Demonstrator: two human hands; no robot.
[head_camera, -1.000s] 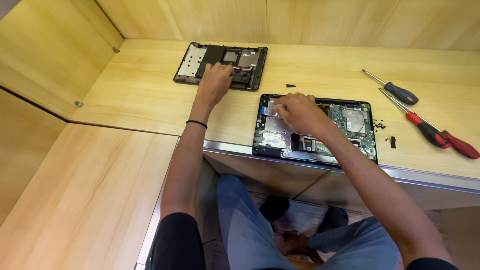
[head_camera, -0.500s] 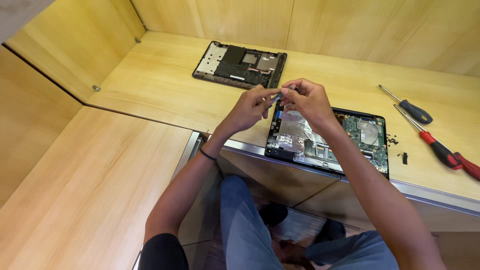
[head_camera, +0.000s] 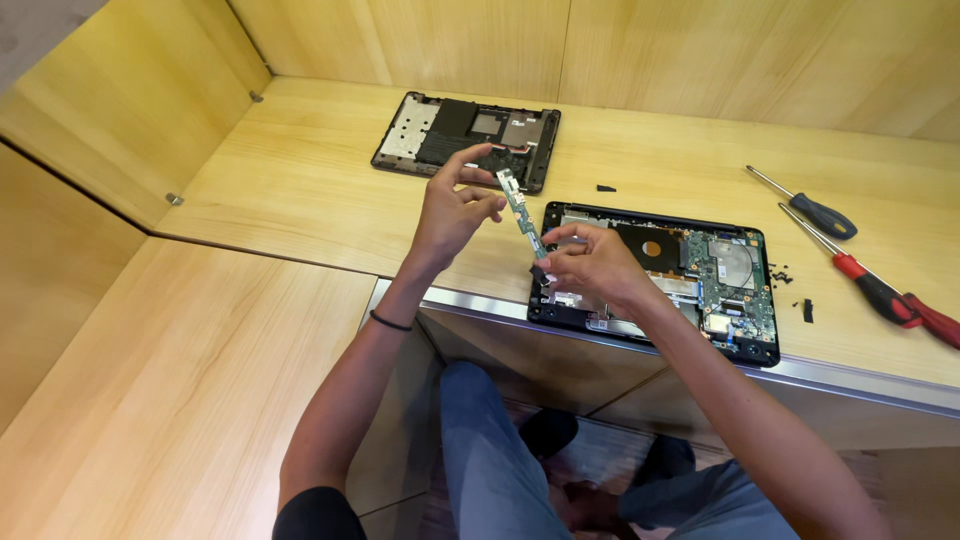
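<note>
Pinching the lower end of a narrow green circuit board strip (head_camera: 522, 212) between thumb and fingertips, my right hand (head_camera: 590, 265) holds it up in the air above the left edge of the opened laptop base (head_camera: 655, 282). The strip tilts up and away from me, its top end leaning toward the left. My left hand (head_camera: 452, 208) is raised just beside that top end, fingers loosely curled and the forefinger stretched out above; I cannot tell whether a fingertip actually touches the strip or only hovers near it. A thin dark band (head_camera: 389, 321) sits on my left wrist.

Under my right hand the laptop base lies at the front edge of the wooden desk (head_camera: 300, 180), its green mainboard, round fan and metal plates exposed. Farther back and to the left rests the removed black bottom cover (head_camera: 466, 139), inner side up, well apart from the base. A small dark scrap (head_camera: 606, 187) lies between them.

To the right, 2 screwdrivers lie angled side by side: 1 with a dark blue handle (head_camera: 818, 212) farther back and 1 with a red handle (head_camera: 880, 295) nearer me. A few tiny black screws (head_camera: 780, 276) sit between the base and the red handle.
</note>
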